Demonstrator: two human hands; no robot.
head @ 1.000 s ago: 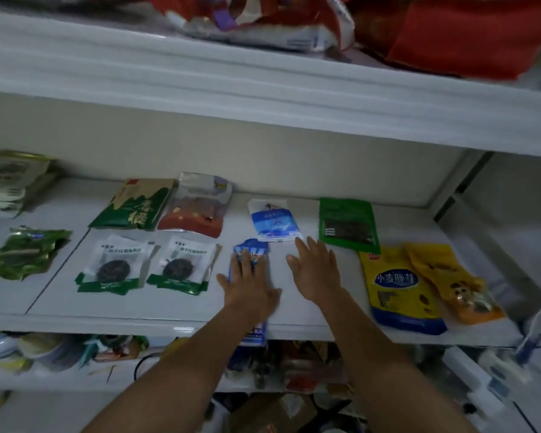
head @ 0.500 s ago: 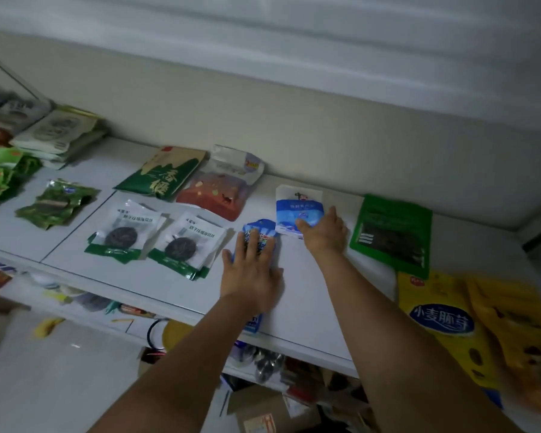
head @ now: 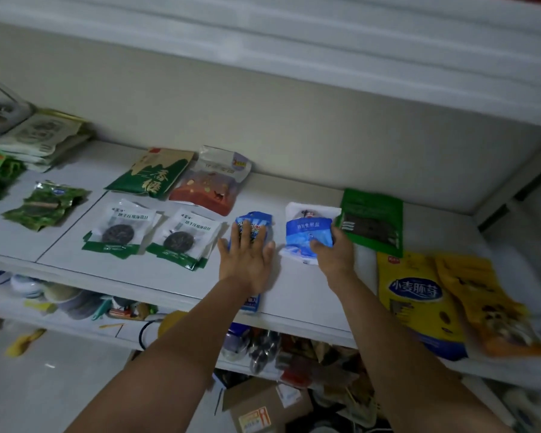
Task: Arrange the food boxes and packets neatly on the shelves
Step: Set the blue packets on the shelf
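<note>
The person is working on the middle shelf (head: 310,301), where packets are lying flat in rows. The left hand (head: 247,260) is pressing down on a narrow blue packet (head: 253,221) with straight, spread fingers, so it is holding nothing inside the palm. The near end of this packet is showing past the wrist, close to the front edge of the shelf. The right hand (head: 333,257) is gripping the lower right corner of a white and blue packet (head: 306,232), with the thumb lying on top and the fingers curling round its edge. This packet is lying just beside a dark green packet (head: 372,220), and their edges seem to be touching. I think the step is to line the two blue packets up side by side. To do it well, the right hand should be sliding its packet instead of lifting it, turning it until its sides are running parallel with the neighbour, and leaving a small gap from the green one. The left hand should be pushing its packet back from the shelf edge. Both hands are covering the middle of their packets, so the printing there is not readable. The lower shelf is blurred and crowded, and a yellow packet (head: 413,295) at the right is smeared too.
</note>
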